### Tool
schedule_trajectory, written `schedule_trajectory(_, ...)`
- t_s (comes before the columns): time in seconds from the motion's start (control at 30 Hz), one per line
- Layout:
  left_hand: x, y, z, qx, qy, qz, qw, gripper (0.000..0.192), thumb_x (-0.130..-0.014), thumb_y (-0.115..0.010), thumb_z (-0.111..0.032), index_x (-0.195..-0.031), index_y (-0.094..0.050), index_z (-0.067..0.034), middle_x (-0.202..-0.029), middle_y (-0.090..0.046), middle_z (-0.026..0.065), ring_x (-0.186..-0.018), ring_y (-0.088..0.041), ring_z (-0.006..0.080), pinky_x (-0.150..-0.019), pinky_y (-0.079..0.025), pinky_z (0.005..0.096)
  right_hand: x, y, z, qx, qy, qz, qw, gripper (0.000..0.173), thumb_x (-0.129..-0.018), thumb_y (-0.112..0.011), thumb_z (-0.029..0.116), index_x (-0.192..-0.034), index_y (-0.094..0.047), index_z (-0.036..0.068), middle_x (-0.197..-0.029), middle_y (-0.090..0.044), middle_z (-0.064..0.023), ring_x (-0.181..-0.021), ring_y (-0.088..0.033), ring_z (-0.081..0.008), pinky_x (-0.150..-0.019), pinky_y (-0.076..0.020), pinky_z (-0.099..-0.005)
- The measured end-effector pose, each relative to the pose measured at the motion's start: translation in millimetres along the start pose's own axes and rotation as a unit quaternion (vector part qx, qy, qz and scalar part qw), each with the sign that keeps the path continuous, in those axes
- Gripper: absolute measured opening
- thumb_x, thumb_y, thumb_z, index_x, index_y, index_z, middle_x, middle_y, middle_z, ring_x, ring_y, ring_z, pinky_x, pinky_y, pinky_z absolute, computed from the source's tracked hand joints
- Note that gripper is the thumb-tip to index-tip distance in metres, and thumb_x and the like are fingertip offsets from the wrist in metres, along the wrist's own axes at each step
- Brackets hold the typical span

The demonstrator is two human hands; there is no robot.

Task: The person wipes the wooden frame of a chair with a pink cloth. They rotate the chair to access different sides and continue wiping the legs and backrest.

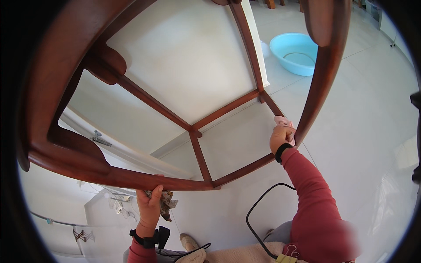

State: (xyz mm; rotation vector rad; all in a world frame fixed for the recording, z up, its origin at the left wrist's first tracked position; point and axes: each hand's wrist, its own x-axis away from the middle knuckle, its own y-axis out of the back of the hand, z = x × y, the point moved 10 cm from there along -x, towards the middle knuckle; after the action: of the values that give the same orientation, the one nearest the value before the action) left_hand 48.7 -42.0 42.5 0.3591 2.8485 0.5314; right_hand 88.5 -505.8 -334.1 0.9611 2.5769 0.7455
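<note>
A reddish-brown varnished wooden furniture frame [158, 177] with long curved legs and thin stretchers fills much of the view before me. My left hand [148, 205] grips one leg at the lower left, its thumb on the near face. That same hand also holds a crumpled, mottled brown-and-grey rag [167, 204], which hangs below the leg. My right hand [280, 138] has a folded pink cloth [283, 121] in its fingers. It presses the cloth against the wood where the right leg meets the stretchers. Part of the cloth is hidden behind my fingers.
On the pale tiled floor [365, 131] stands a light-blue plastic basin [292, 54], partly hidden by the right leg. A white panel [184, 59] shows behind the frame. A black cable [250, 210] loops beside my right arm. My shoe [188, 242] is below.
</note>
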Motion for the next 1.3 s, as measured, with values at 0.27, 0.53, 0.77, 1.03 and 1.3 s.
schedule_trajectory(0.27, -0.5, 0.6, 0.3, 0.014, -0.006, -0.003, 1.0, 0.034, -0.088, -0.059, -0.006, -0.119, -0.044, -0.001, -0.113, -0.06, 0.0101, -0.1, -0.055, 0.0176, -0.093, -0.042, 0.0297, 30.4, 15.5, -16.2, -0.142, 0.226, 0.125, 0.956, 0.025, -0.076, -0.064, 0.021, -0.099, -0.071, 0.016, -0.083, -0.063, 0.0017, -0.069, -0.061, -0.0124, -0.047, -0.0471, -0.0279)
schedule_trajectory(0.53, -0.7, 1.1, 1.4, 0.008, -0.015, -0.004, 1.0, 0.035, -0.088, -0.058, -0.005, -0.12, -0.043, -0.001, -0.112, -0.059, 0.0106, -0.101, -0.055, 0.0177, -0.094, -0.042, 0.0307, 74.3, 122.5, -113.0, -0.555, 0.345, 0.179, 0.735, 0.027, -0.081, -0.058, 0.025, -0.104, -0.066, 0.014, -0.095, -0.068, -0.0132, -0.081, -0.067, -0.0286, -0.074, -0.0519, -0.0343)
schedule_trajectory(0.77, 2.2, 5.3, -2.4, -0.004, -0.029, -0.04, 0.999, 0.041, -0.086, -0.059, -0.005, -0.123, -0.041, 0.0, -0.11, -0.059, 0.0099, -0.098, -0.055, 0.0177, -0.088, -0.044, 0.0294, 45.1, 119.8, -159.8, -0.235, 0.154, -0.129, 0.951, 0.04, -0.081, -0.057, 0.03, -0.113, -0.061, 0.007, -0.114, -0.06, -0.0103, -0.103, -0.058, -0.027, -0.09, -0.0428, -0.0355)
schedule_trajectory(1.03, 4.5, 1.6, -17.5, -0.035, -0.034, -0.039, 0.998, 0.043, -0.085, -0.062, -0.006, -0.123, -0.041, -0.001, -0.106, -0.06, 0.0085, -0.093, -0.056, 0.0168, -0.085, -0.045, 0.0292, 45.6, 102.7, -121.5, -0.481, 0.243, 0.157, 0.828, 0.02, -0.083, -0.055, 0.016, -0.095, -0.072, 0.014, -0.094, -0.069, -0.0069, -0.095, -0.064, -0.0256, -0.079, -0.0488, -0.0336)
schedule_trajectory(1.3, 3.4, 3.7, -26.3, -0.048, -0.082, -0.052, 0.994, 0.04, -0.084, -0.063, -0.007, -0.119, -0.043, -0.001, -0.1, -0.061, 0.0078, -0.087, -0.056, 0.017, -0.081, -0.046, 0.0285, 116.3, 206.0, -409.6, -0.773, 0.186, -0.327, 0.51, 0.03, -0.072, -0.063, 0.011, -0.102, -0.063, 0.01, -0.095, -0.064, -0.011, -0.082, -0.064, -0.0305, -0.069, -0.052, -0.0346)
